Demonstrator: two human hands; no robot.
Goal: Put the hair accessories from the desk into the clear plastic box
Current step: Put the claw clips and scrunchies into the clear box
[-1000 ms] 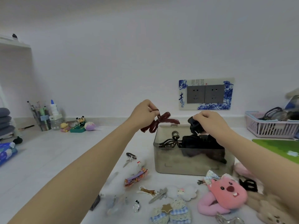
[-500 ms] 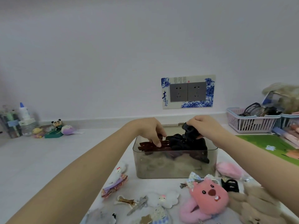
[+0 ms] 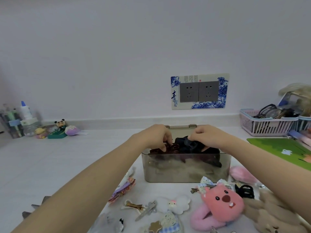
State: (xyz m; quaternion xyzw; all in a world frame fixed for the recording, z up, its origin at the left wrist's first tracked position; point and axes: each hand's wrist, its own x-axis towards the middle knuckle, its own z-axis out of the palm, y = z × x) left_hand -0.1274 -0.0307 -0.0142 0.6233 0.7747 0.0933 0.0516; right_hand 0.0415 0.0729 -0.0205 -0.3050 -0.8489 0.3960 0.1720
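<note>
We should press each piece down into the clear plastic box [image 3: 186,167] before letting go, so nothing springs over the rim. Our left hand [image 3: 155,136] pinches the dark red clip [image 3: 170,147] just beneath its fingers, at the box's 10 o'clock; our right hand [image 3: 206,136] grips the black scrunchie [image 3: 188,145], directly under it, at 1 o'clock. Loose pieces wait on the worktop [image 3: 67,162] at 6 o'clock

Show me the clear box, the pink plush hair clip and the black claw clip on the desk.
clear plastic box [image 3: 185,170], head view, front wall.
pink plush hair clip [image 3: 223,201], head view, its face.
black claw clip [image 3: 244,191], head view, its middle.
</note>
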